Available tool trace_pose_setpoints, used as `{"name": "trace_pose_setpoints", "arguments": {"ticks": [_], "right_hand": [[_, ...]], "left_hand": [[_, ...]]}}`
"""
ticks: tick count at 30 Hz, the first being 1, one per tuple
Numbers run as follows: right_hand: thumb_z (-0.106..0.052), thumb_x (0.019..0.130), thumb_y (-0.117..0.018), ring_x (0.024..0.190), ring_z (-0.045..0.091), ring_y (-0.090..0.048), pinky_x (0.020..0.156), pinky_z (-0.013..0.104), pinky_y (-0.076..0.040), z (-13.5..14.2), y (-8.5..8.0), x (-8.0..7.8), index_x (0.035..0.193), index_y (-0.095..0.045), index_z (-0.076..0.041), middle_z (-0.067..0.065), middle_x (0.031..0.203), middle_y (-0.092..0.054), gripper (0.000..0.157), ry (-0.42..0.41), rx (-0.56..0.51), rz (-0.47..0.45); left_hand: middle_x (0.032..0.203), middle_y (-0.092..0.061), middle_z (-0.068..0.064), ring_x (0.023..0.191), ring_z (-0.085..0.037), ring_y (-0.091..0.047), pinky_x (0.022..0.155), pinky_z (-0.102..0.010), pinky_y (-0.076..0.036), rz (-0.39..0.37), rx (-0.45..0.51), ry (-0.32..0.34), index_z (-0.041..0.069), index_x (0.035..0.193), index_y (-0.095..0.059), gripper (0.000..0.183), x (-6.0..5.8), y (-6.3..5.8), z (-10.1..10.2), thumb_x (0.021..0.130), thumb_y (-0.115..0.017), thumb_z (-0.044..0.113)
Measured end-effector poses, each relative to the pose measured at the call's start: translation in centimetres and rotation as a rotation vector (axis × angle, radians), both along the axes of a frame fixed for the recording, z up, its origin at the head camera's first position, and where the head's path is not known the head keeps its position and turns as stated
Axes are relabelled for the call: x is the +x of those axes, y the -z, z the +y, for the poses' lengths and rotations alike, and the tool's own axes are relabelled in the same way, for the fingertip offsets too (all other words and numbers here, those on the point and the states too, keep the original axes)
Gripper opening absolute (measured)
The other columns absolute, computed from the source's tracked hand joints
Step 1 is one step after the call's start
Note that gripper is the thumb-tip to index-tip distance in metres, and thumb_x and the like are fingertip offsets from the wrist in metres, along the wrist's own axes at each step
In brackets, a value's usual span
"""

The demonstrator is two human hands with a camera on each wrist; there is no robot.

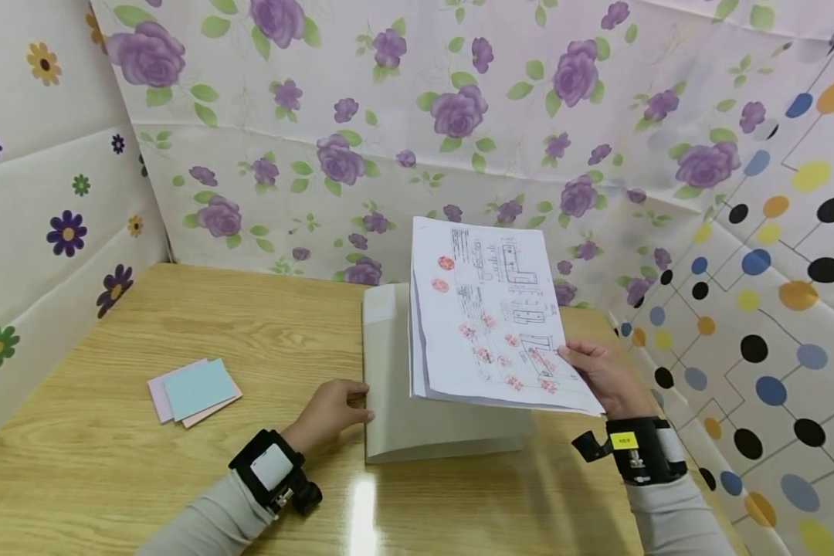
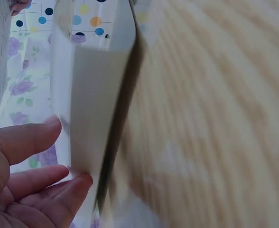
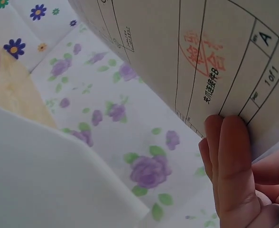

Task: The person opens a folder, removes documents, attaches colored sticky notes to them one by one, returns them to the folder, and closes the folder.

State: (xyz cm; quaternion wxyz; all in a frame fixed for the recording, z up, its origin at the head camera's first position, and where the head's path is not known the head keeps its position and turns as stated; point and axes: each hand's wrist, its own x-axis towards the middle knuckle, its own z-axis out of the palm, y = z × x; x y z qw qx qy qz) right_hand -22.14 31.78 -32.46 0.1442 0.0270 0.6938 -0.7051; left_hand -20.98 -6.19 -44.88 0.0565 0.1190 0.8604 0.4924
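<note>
Several printed sheets of paper (image 1: 489, 309), the top one bearing line drawings and red stamps, are pinched at their right edge by my right hand (image 1: 608, 376). In the right wrist view, the fingers (image 3: 234, 161) lie against the printed face, with the thumb behind the paper. Below the sheets lies a pale beige file folder (image 1: 389, 371), its cover partly raised and partly hidden by the paper. My left hand (image 1: 330, 413) touches the folder's left edge with fingertips and thumb apart. Close up in the left wrist view, the fingertips rest against the folder's pale spine (image 2: 92, 109).
Pink, lilac and light blue paper squares (image 1: 198, 390) overlap in a small pile on the wooden table (image 1: 278, 324), left of the folder. Behind the table hangs a purple-flowered cloth (image 1: 361, 93). A dotted cloth (image 1: 764, 340) borders the right side.
</note>
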Motion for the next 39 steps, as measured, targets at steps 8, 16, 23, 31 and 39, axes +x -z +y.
{"name": "trace_pose_setpoints", "arguments": {"ticks": [8, 16, 23, 31, 39], "right_hand": [[-0.018, 0.09, -0.053, 0.069, 0.01, -0.064, 0.059, 0.021, -0.051, -1.2, 2.2, 0.1, 0.084, -0.067, -0.022, -0.004, 0.08, -0.068, 0.016, 0.011, 0.029, -0.026], [-0.016, 0.09, -0.053, 0.07, 0.01, -0.064, 0.06, 0.021, -0.051, -2.8, 4.3, 0.1, 0.088, -0.066, -0.02, -0.004, 0.081, -0.068, 0.015, -0.009, 0.046, -0.018], [-0.015, 0.089, -0.054, 0.069, 0.01, -0.064, 0.059, 0.021, -0.051, -3.4, 4.8, 0.0, 0.088, -0.066, -0.018, -0.003, 0.08, -0.068, 0.013, -0.012, 0.033, -0.016], [-0.015, 0.089, -0.054, 0.07, 0.01, -0.064, 0.059, 0.022, -0.051, -3.3, 4.7, 0.0, 0.088, -0.067, -0.019, -0.003, 0.08, -0.068, 0.014, -0.015, 0.027, -0.018], [-0.014, 0.087, -0.057, 0.069, 0.01, -0.065, 0.058, 0.022, -0.051, -3.3, 4.7, -0.1, 0.091, -0.068, -0.016, -0.002, 0.081, -0.069, 0.012, 0.002, 0.059, 0.019]], "left_hand": [[0.108, -0.061, -0.021, 0.097, -0.025, -0.061, 0.081, -0.03, -0.051, -0.082, 0.306, -0.039, -0.008, 0.114, -0.056, 0.036, -0.8, -1.5, 0.2, 0.089, -0.055, 0.017], [0.088, -0.066, -0.007, 0.081, -0.011, -0.064, 0.077, -0.025, -0.051, -0.339, 0.726, 0.044, -0.019, 0.119, -0.043, 0.049, -0.8, -3.4, -0.2, 0.093, -0.048, 0.022], [0.077, -0.065, 0.001, 0.07, -0.009, -0.063, 0.067, -0.021, -0.053, -0.389, 0.792, 0.015, -0.011, 0.108, -0.053, 0.039, -0.3, -5.2, -0.2, 0.09, -0.053, 0.023], [0.08, -0.064, 0.001, 0.07, -0.007, -0.062, 0.065, -0.019, -0.052, -0.382, 0.763, 0.018, -0.017, 0.116, -0.046, 0.04, -0.5, -5.9, 0.0, 0.089, -0.053, 0.011], [0.082, -0.062, 0.001, 0.069, -0.005, -0.06, 0.063, -0.017, -0.051, -0.326, 0.675, -0.044, -0.018, 0.118, -0.046, 0.035, -0.4, -5.4, 0.2, 0.085, -0.049, -0.005]]}}
